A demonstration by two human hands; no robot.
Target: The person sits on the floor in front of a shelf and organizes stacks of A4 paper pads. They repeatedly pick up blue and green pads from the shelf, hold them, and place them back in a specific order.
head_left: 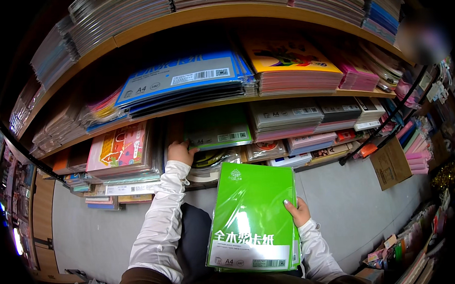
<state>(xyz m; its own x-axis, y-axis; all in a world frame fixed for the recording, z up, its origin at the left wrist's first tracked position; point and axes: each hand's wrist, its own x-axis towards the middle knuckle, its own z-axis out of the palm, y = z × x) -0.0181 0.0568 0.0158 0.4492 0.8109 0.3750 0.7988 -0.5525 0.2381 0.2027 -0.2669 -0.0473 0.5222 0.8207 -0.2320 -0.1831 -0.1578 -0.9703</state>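
My right hand [299,212] grips the right edge of a green card paper stack [253,196] in clear wrapping, thumb on top and fingers hidden beneath. The stack is held low in front of me, its cover facing up. On the lower shelf, my left hand [181,153] has its fingers curled at the near left corner of another green card paper pack [226,124]. That pack lies flat, its back part in shadow under the shelf above.
Blue packs [184,75] and yellow-covered packs [289,55] fill the middle shelf [205,106]. Pink illustrated packs [118,149] stand left of my left hand, grey packs [285,116] to its right. A cardboard box [391,163] sits at the right on the grey floor [341,198].
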